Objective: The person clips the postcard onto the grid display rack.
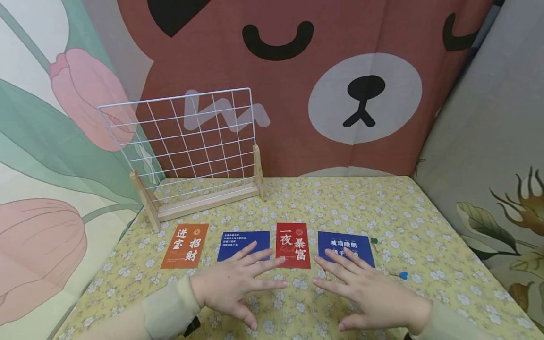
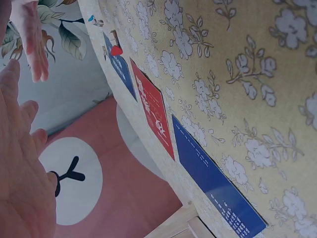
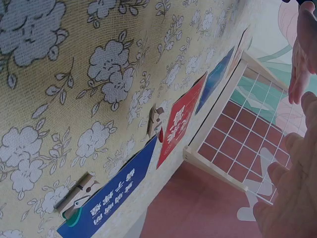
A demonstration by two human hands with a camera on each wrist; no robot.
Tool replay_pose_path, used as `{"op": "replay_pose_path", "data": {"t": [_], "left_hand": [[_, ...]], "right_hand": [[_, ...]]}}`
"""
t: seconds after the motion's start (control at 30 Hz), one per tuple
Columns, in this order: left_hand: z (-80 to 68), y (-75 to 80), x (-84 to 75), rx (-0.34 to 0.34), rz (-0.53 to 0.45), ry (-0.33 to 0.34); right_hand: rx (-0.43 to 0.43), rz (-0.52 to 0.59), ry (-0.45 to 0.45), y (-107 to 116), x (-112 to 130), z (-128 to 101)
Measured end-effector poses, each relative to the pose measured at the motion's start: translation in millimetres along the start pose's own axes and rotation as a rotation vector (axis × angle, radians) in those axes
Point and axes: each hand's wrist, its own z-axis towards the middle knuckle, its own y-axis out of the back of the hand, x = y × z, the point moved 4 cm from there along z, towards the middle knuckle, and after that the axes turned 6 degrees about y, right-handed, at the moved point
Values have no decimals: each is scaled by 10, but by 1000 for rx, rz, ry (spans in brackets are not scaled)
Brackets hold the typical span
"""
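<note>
Four cards lie in a row on the flowered yellow cloth (image 1: 340, 203): an orange card (image 1: 185, 245), a blue card (image 1: 244, 244), a red card (image 1: 293, 244) and a second blue card (image 1: 345, 245). My left hand (image 1: 238, 281) is spread palm down, holding nothing, its fingertips over the lower edge of the first blue card. My right hand (image 1: 361, 288) is spread the same way, fingertips over the lower edge of the second blue card. In the wrist views both palms, left hand (image 2: 20, 163) and right hand (image 3: 292, 198), stand a little off the cloth.
A white wire grid (image 1: 187, 137) in a wooden stand (image 1: 204, 200) stands at the back left. Small wooden pegs lie by the right-hand cards: a green-tipped peg (image 1: 374, 241), a blue-tipped peg (image 1: 403, 275) and another peg (image 3: 156, 120). Printed fabric walls close in the table on three sides.
</note>
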Motion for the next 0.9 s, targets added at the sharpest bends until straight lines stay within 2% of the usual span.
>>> {"op": "replay_pose_path", "data": {"t": [0.3,0.53,0.9], "left_hand": [[7,1,1,13,12,4],[-4,4,9,4,1,10],[-69,24,131,-51,-121,131]], "right_hand": [[-12,-19,5,4,1,5],[-38,8,9,26,-13,68],[-65,95,-61,-21,-152,374]]}}
